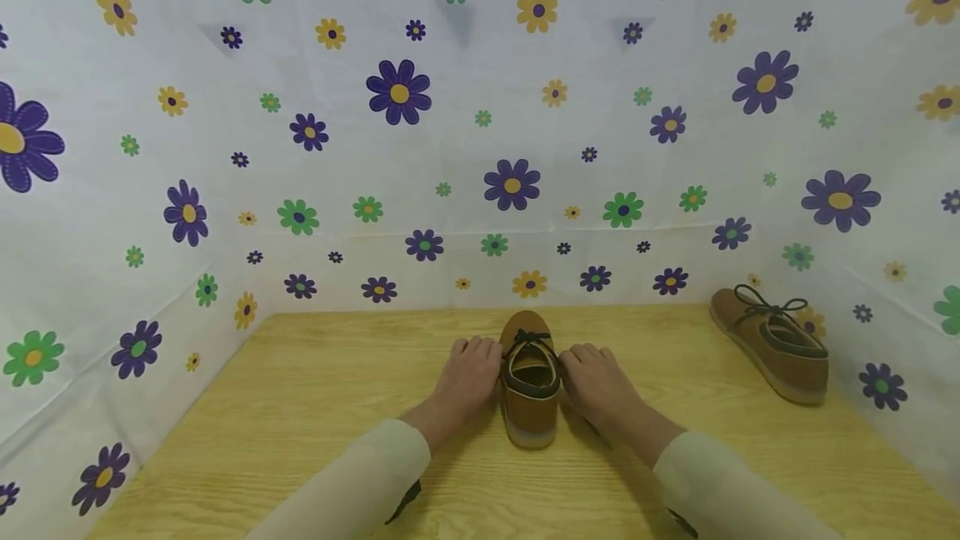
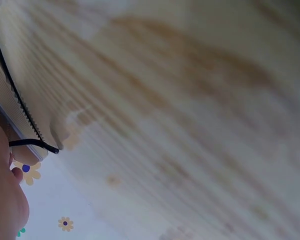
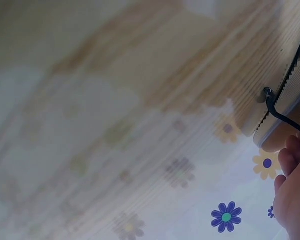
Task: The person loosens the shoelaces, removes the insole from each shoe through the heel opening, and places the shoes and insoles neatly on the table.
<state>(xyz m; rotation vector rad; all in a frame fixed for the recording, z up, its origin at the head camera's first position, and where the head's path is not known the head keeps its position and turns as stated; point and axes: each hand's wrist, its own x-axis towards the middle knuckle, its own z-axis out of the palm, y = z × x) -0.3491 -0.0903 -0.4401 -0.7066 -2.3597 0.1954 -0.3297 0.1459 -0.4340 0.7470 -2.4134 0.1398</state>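
Head: left hand (image 1: 467, 375), right hand (image 1: 602, 383) pinch laces (image 1: 529, 338); shoe (image 1: 531, 417) near far edge (image 1: 405, 312), tabletop (image 1: 315, 407) roomier leftward.

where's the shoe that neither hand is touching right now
In the head view, the untouched shoe sits on the right side of the table, beside the flowered cloth, to the right of the right hand.

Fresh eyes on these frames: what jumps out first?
Probably the white backdrop with purple, green and orange flowers, rising behind and beside the wooden tabletop. Next, the brown shoe near the middle, toe pointing away, with the left hand and right hand at its sides, gripping its black lace. A second brown shoe, laces in a bow, sits far right.
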